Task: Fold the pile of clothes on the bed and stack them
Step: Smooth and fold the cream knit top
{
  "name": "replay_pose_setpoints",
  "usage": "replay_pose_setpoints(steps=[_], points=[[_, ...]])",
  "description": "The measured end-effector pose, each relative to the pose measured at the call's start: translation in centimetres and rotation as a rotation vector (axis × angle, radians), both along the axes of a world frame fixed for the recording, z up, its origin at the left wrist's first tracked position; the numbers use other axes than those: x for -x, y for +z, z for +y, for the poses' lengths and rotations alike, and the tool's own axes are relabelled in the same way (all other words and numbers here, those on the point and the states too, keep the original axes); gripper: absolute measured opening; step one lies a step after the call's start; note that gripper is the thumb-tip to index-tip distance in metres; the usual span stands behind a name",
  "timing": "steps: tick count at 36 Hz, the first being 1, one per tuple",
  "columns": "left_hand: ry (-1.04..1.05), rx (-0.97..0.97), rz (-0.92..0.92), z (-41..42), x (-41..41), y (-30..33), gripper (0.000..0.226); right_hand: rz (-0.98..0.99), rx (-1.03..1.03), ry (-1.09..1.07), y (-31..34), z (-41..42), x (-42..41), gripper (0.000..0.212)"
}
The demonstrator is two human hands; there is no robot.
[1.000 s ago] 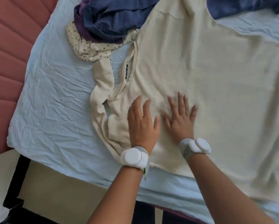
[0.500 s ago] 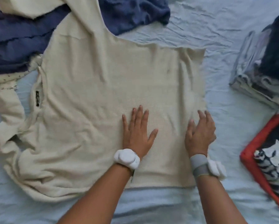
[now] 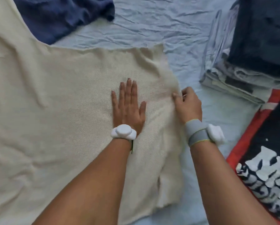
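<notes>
Cream sweater (image 3: 67, 98): spread flat on bed (image 3: 176, 26), unfolded | left hand (image 3: 127, 104) flat on it; right hand (image 3: 188, 103) pinching its hem | folded stack (image 3: 249, 65) right | blue garment (image 3: 63, 15) pending

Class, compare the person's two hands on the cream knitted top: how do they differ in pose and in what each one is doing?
The left hand lies flat, fingers straight, on the cream knitted top; the right hand is curled, pinching the top's right edge. The left rests well inside the fabric; the right sits at the hem, partly over the pale blue bedsheet. Both wear a white wrist device.
</notes>
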State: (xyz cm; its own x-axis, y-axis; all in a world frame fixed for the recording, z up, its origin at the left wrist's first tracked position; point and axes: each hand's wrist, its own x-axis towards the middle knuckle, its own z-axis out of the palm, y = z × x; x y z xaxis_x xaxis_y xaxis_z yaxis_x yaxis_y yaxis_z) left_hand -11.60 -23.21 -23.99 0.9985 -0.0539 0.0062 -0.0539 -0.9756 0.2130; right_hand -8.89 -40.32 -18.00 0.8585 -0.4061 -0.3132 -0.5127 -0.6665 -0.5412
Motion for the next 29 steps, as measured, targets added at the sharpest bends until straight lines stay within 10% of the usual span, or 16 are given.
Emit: replay_pose_setpoints(steps=[8, 13, 19, 23, 29], points=[[0.01, -0.056, 0.036, -0.6, -0.9, -0.3, 0.068, 0.011, -0.625, -0.126, -0.5, 0.7, -8.3, 0.036], [0.0, -0.075, 0.044, -0.6, -0.7, -0.3, 0.068, -0.007, -0.42, 0.07, -1.4, 0.5, -12.7, 0.037], [-0.011, -0.092, 0.055, -0.6, -0.8, -0.4, 0.069, -0.105, -0.551, -0.183, -2.2, -0.5, -10.8, 0.018], [0.001, -0.093, 0.047, -0.5, -0.5, -0.5, 0.068, -0.002, -0.878, -0.337, -0.1, -1.9, -6.0, 0.02], [-0.001, -0.086, 0.03, -0.6, -0.4, -0.5, 0.068, 0.315, -0.672, -0.097, 2.3, -3.4, 4.6, 0.024]])
